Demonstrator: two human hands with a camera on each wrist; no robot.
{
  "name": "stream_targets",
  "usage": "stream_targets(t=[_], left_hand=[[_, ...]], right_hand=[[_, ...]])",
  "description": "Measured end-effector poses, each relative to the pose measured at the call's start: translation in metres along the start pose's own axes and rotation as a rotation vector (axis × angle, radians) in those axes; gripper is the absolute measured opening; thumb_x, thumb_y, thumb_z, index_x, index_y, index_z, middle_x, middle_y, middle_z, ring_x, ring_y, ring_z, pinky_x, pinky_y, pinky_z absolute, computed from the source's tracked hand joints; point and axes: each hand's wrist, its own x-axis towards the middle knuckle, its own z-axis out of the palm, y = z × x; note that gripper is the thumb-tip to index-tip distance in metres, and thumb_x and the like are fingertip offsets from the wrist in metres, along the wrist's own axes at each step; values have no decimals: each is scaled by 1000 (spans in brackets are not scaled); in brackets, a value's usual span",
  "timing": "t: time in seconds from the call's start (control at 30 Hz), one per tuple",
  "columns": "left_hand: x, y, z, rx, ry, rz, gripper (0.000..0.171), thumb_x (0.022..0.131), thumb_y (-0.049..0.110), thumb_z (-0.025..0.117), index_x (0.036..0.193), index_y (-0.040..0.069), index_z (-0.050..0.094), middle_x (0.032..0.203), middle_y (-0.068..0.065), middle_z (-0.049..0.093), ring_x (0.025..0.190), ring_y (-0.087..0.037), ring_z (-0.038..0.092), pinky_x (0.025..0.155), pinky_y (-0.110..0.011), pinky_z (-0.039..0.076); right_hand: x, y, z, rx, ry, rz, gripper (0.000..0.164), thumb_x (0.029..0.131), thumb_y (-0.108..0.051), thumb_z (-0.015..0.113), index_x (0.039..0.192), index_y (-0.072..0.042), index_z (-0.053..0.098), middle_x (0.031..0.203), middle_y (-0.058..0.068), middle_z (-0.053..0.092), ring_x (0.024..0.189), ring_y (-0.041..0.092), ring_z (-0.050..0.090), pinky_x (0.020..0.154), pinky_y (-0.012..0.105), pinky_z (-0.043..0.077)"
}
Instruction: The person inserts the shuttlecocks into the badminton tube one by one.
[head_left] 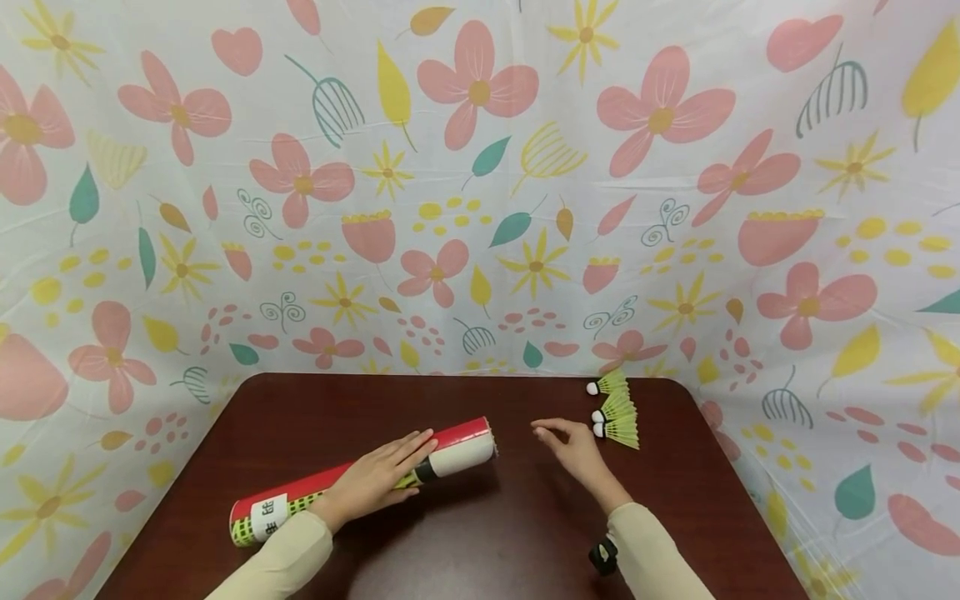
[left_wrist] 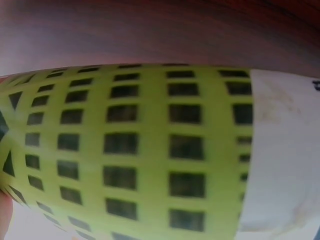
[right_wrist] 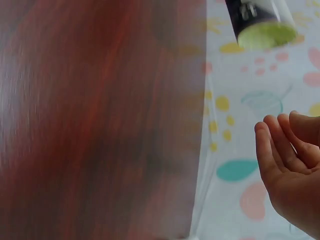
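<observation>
1. Clamped on the long red, white and yellow-green cylindrical tube [head_left: 459, 447], the left hand [head_left: 377, 478] curls its fingers and thumb around it; the right hand [head_left: 577, 454], at centre right, holds nothing, fingers softly bent.
2. That tube sits lower left to centre, over the dark red-brown table [head_left: 495, 546].
3. Loosening the left hand could let its round wall roll; reaching too far right could scatter 3 yellow-green shuttlecocks [head_left: 618, 407].
4. Its long axis slants, 1 end pointing lower left, the other right and slightly up-frame.
</observation>
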Motion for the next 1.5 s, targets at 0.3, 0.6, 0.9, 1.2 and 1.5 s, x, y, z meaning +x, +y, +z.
stream_targets(t=[0.3, 0.6, 0.9, 1.2, 1.5], left_hand=[[1, -1, -2, -8, 0, 0, 87, 79, 30, 80, 150, 9, 34, 150, -12, 39, 135, -25, 42, 102, -40, 43], [0, 0, -2, -22, -6, -2, 88, 78, 29, 81, 150, 8, 33, 150, -13, 38, 134, -26, 42, 101, -41, 44], [1, 0, -3, -14, -7, 2, 89, 77, 30, 81, 150, 8, 34, 151, -12, 38, 134, -26, 43, 102, -41, 44], [0, 0, -1, -17, -3, 6, 90, 78, 30, 81, 151, 8, 32, 150, -13, 38, 133, -27, 43, 101, -41, 44], [0, 1, 0, -29, -19, -12, 88, 80, 30, 79, 151, 11, 31, 152, -10, 36, 136, -26, 40, 102, -41, 43]], right_hand=[[5, 15, -53, -134, 103, 54, 29, 96, -17, 60, 121, -2, 66, 110, 18, 68, 97, 33, 64, 76, 42, 54], [3, 42, -90, -225, 244, 90, 30, 97, -11, 58, 123, 2, 63, 116, 22, 65, 101, 35, 63, 76, 36, 55], [-11, 67, -102, -254, 337, 277, 34, 96, -10, 57, 125, 8, 58, 114, 28, 62, 99, 40, 62, 72, 37, 56], [-21, 80, -95, -264, 296, 367, 30, 93, -7, 60, 115, 13, 61, 103, 30, 64, 90, 41, 62, 72, 48, 52], [-25, 87, -89, -298, 335, 366, 22, 91, -5, 62, 105, 12, 65, 94, 28, 66, 79, 38, 60, 61, 37, 49]])
